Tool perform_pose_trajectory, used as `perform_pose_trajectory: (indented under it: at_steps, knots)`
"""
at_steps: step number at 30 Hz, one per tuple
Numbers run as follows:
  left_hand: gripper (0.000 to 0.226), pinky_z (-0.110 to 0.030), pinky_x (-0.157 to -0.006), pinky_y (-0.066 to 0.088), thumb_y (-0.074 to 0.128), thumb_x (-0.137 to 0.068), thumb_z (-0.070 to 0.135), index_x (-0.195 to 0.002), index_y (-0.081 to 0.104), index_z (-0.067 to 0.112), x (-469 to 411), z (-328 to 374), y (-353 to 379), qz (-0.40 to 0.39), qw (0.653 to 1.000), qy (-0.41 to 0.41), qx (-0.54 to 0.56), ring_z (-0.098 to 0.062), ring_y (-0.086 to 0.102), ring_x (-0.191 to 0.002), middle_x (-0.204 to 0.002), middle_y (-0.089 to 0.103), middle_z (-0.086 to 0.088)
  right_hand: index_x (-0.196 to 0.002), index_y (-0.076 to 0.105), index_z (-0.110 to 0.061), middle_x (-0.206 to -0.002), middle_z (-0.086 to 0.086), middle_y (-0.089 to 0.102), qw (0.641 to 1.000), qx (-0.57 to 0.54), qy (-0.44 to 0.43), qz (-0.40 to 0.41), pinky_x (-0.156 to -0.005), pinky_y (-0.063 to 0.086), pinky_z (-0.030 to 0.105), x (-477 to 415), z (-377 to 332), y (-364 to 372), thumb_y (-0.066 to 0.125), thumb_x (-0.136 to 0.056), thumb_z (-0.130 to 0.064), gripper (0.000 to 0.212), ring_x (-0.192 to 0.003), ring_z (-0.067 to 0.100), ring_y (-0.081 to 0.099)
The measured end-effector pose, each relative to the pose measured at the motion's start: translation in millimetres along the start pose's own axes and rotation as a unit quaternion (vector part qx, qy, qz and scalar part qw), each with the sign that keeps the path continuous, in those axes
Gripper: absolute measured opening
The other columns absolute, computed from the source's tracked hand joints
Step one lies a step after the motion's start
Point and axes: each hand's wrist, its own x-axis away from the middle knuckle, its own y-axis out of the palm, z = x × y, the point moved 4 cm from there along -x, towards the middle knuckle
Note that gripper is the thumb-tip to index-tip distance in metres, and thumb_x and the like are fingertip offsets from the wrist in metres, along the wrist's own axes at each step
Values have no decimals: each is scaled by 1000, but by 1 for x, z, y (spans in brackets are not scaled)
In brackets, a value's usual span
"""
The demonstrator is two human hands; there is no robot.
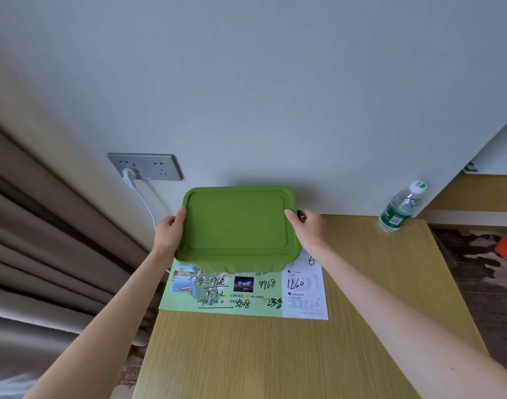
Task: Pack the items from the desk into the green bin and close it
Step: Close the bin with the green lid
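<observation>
The green bin [237, 223] stands at the back of the wooden desk [275, 355] against the wall, with its green lid on top. My left hand [169, 231] grips the bin's left edge, thumb on the lid. My right hand [308, 230] grips the right edge by a dark side latch, thumb on the lid. The bin rests partly on a printed paper sheet [246, 292] with handwritten numbers. What is inside the bin is hidden.
A clear water bottle [402, 207] with a green label stands at the desk's back right corner. A wall socket [145, 166] with a white plug and cable is at the left. Curtains [45, 240] hang left of the desk.
</observation>
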Motion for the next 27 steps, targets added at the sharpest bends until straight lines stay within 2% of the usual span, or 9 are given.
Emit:
perform_pose_trajectory:
  at_steps: [2, 5, 8, 14, 18, 20, 23, 25, 27]
  knots:
    - [44, -31, -63, 31, 48, -94, 54, -78, 46, 14, -15, 0, -1, 0, 1000, 1, -1, -19, 37, -71, -74, 39, -7, -91, 69, -6, -70, 5, 58, 1000, 5, 3, -3, -59, 33, 29, -9, 0, 10, 62, -91, -38, 33, -68, 24, 50]
    - [41, -32, -70, 34, 48, -94, 54, -83, 48, 15, -33, -2, -3, 1, 1000, -5, 4, -19, 40, -77, -82, 42, -7, -88, 67, -9, -67, 2, 57, 1000, 18, 3, -5, -51, 32, 28, -22, -4, 22, 62, -91, -41, 32, -64, 21, 50]
    - [41, -33, -68, 34, 48, -94, 54, -84, 49, 14, -48, -3, -5, 0, 1000, -12, 18, -20, 39, -77, -80, 41, -7, -80, 62, -12, -64, -1, 54, 999, 38, 8, -7, -48, 31, 26, -32, -7, 32, 61, -91, -43, 33, -60, 19, 48]
    - [39, -31, -58, 30, 48, -96, 51, -87, 51, 14, -72, -3, -4, -4, 1000, -14, 21, -19, 38, -75, -80, 39, -7, -81, 58, -3, -69, 7, 53, 999, 37, 19, -17, -57, 32, 31, -47, -10, 50, 60, -92, -43, 41, -63, 24, 45]
    - [40, -31, -60, 31, 47, -96, 52, -87, 51, 13, -84, -2, -4, -7, 1000, -2, 7, -18, 37, -71, -77, 37, -6, -82, 60, -1, -68, 7, 53, 999, 31, 7, -10, -57, 34, 31, -49, -7, 59, 60, -92, -43, 43, -61, 22, 44]
    - [42, -31, -63, 31, 46, -96, 54, -84, 50, 13, -86, -3, -5, -2, 1000, 6, -1, -19, 36, -70, -74, 36, -7, -81, 60, -2, -66, 5, 53, 1000, 23, 0, -2, -54, 33, 30, -49, -5, 61, 59, -92, -43, 42, -58, 20, 43]
    - [53, -31, -59, 27, 43, -95, 57, -68, 41, 12, -85, -5, -5, 5, 999, 14, -39, -20, 34, -63, -65, 33, -5, -83, 59, -5, -67, 3, 52, 1000, 25, -7, -2, -52, 32, 30, -48, -3, 63, 57, -93, -45, 41, -58, 19, 43]
    - [54, -32, -56, 30, 42, -96, 57, -64, 40, 13, -82, -2, -5, 6, 997, 13, -72, -23, 40, -65, -63, 38, -2, -86, 57, -6, -71, 5, 53, 998, 54, 3, -14, -55, 34, 31, -48, -3, 64, 54, -94, -47, 42, -64, 22, 47]
    - [51, -36, -66, 41, 40, -98, 54, -76, 55, 9, -79, 4, -5, -6, 997, 7, -79, -30, 52, -79, -74, 52, -6, -94, 55, -6, -81, 6, 54, 995, 93, 21, -35, -62, 36, 31, -48, -5, 65, 49, -96, -50, 45, -74, 25, 51]
